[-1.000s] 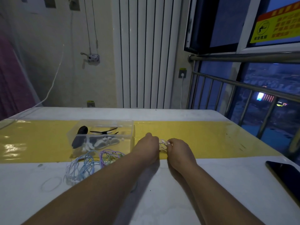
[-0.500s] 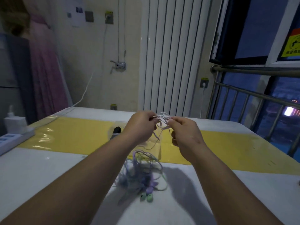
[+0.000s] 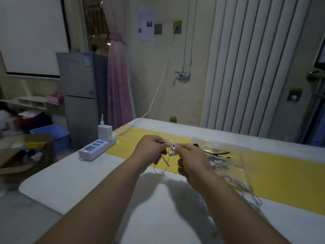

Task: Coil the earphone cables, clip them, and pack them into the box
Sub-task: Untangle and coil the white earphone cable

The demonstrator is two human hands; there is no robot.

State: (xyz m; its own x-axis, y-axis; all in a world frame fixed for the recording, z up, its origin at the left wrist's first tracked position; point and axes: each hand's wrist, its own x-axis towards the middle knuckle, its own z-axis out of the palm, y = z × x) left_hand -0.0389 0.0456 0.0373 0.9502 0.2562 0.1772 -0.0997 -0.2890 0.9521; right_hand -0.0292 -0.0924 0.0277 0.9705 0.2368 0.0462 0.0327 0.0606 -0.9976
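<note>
Presently left hand and right hand hold cable above surface, each grip pinched narrow on it, likely so loops form freely; box near right.

Your left hand and right hand are raised in front of you, close together, fingers curled, each pinching the cable at the fingertips. Both bare forearms reach forward, converging.
</note>
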